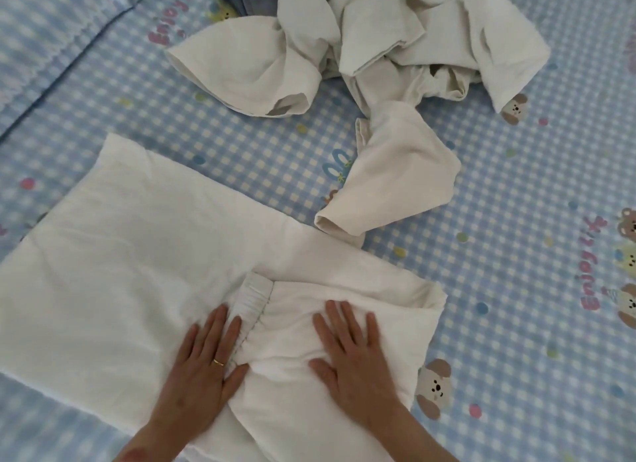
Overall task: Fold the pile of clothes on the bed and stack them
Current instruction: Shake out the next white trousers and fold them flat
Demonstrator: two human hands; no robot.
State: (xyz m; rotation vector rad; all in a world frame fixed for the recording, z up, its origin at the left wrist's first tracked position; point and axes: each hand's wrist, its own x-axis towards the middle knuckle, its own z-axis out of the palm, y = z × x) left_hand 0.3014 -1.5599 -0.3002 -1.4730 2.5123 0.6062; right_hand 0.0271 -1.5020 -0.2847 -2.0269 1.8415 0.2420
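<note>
Clothes pile (395,41) looks soft, light; white garment (137,272) lies limp — left hand (203,368) and right hand (351,355) press flat, fingers spread; lift by edges.

Bed's about half covered, open sheet mostly off to the right

The white garment (144,262) fills the near left with both hands flat on it, left hand (203,368) and right hand (351,355), so no way through there. The unfolded pile (371,45) blocks the far middle, and one sleeve (392,176) trails down almost to the garment, leaving just a thin gap. Bare checked sheet (537,220) runs along the right side, plus a patch between pile and garment on the left.
</note>
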